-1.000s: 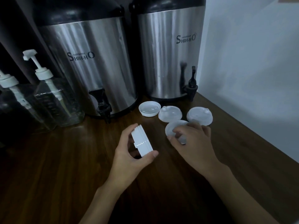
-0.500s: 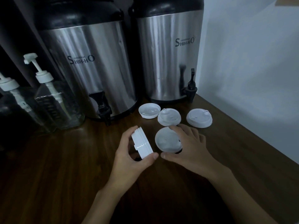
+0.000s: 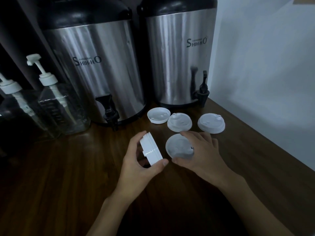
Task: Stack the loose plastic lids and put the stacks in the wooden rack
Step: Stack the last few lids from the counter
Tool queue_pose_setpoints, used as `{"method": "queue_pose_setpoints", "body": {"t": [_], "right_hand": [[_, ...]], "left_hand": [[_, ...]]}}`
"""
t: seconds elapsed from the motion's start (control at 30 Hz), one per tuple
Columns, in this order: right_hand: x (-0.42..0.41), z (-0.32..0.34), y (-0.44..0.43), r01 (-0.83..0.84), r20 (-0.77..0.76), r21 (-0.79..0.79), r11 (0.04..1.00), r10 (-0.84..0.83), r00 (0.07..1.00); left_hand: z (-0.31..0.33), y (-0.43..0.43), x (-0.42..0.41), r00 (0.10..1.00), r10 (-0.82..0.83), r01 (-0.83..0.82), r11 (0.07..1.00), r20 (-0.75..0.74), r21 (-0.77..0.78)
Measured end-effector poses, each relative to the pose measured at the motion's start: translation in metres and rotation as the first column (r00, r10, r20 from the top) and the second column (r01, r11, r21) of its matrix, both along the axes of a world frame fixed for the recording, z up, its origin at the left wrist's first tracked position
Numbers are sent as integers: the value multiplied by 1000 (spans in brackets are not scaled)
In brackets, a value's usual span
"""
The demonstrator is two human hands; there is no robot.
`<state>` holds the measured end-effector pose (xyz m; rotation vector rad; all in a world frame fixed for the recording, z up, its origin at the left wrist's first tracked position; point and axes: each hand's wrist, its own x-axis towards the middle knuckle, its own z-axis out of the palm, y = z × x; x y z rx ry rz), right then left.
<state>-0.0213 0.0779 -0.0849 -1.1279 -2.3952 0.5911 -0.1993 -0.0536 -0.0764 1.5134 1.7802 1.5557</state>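
Down in the lower middle of the frame, the left hand (image 3: 136, 167) has a short stack (image 3: 151, 149) of white plastic lids pinched on edge between thumb and fingertips, rims ribbed, flat faces turned to the right. Just right of it, a narrow gap away, the right hand (image 3: 202, 155) curls round the rim of a single lid (image 3: 177, 147), forefinger at the top edge, thumb at the bottom, its face tilted back toward the stack. My read: that lid goes leftward, face-on, onto the stack. Both sit just above the dark wood-grain bench (image 3: 68, 176). Further up, centre frame, three loose lids (image 3: 179, 124) lie flat, thin and round, two with small spouts. Behind them stand two brushed-steel dispensers (image 3: 95, 65) with black taps, and clear pump bottles (image 3: 56, 106) at left. No wooden rack in sight.
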Motion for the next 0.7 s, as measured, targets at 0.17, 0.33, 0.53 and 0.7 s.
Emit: {"method": "queue_pose_setpoints", "body": {"t": [0.17,0.33,0.53,0.7], "right_hand": [[-1,3,0,-6,-56,-34,999,4,998],[-6,18,-15,-121,-430,-281,952,-12,903],[-13,18,-24,-331,-545,-443,833,43,837],[-15,19,-25,-362,-522,-470,805,77,850]], "left_hand": [[1,0,-1,1000,-3,3,1000,2,8],[-1,0,-1,1000,-18,18,999,15,32],[0,0,0,998,-56,54,996,22,70],[2,0,1,996,-79,77,994,28,83]]}}
